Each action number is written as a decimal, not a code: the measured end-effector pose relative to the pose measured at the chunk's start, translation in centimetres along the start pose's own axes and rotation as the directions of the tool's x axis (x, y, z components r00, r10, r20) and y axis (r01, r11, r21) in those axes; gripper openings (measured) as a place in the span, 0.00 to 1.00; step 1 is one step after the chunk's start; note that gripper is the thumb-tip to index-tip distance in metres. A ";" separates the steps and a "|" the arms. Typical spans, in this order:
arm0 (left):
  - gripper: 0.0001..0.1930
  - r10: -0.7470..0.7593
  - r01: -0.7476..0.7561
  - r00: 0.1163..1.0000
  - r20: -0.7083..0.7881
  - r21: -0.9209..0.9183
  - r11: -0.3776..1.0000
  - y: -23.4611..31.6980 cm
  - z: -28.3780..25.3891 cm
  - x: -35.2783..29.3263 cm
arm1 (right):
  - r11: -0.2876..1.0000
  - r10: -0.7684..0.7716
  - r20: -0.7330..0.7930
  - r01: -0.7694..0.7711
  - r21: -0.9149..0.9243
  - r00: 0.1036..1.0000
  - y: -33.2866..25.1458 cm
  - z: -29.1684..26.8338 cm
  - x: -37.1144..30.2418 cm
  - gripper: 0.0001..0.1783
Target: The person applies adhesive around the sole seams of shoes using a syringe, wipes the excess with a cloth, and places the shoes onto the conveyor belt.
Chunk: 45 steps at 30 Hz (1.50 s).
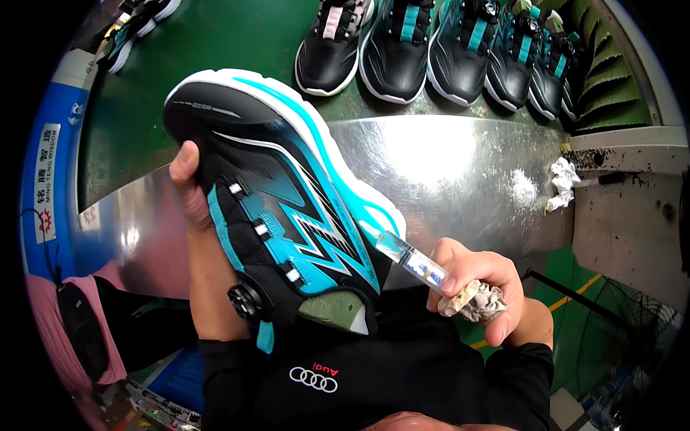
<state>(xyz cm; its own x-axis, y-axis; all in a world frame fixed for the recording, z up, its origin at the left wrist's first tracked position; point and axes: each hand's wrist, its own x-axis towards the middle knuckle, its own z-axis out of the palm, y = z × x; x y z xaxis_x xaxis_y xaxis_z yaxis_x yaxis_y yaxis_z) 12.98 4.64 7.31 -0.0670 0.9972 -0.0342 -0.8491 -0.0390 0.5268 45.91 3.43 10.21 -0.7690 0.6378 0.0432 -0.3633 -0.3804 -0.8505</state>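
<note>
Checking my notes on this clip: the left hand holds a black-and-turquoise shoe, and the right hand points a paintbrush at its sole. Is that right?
Not quite: the right hand points a clear syringe at the sole, not a paintbrush, as the head view shows. The left hand does hold the shoe.

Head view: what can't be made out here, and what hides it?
In the head view:
Most fingers of the left hand: hidden behind the black, turquoise and white sneaker.
The sneaker's far side: turned away from the camera.
The rear end of the clear cylindrical syringe: covered by the right hand and crumpled whitish material.
The back of the pink-strapped black shoe: cut off by the upper edge.
</note>
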 end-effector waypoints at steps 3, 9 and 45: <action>0.29 0.006 -0.006 0.999 -0.045 0.009 1.000 0.4 -0.6 0.2 | 1.000 -0.022 0.012 0.023 -0.014 1.000 0.4 -0.2 -0.8 0.36; 0.27 -0.017 0.021 0.995 -0.096 0.040 0.999 0.4 -1.2 0.5 | 0.989 -0.117 0.089 0.124 -0.080 0.989 1.3 -1.0 -1.9 0.36; 0.21 0.022 0.166 0.923 -0.385 0.447 0.879 7.2 -7.5 -15.2 | 0.918 -0.305 -0.039 0.283 -0.279 0.952 6.0 -1.8 -1.3 0.28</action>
<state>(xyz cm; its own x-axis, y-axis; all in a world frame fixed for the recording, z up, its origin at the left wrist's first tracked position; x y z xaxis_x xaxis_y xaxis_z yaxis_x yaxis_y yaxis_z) 3.97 -11.29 5.29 -0.2825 0.8943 -0.3471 -0.5229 0.1598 0.8373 45.67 1.56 4.14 -0.6004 0.7490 0.2802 -0.4045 0.0179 -0.9144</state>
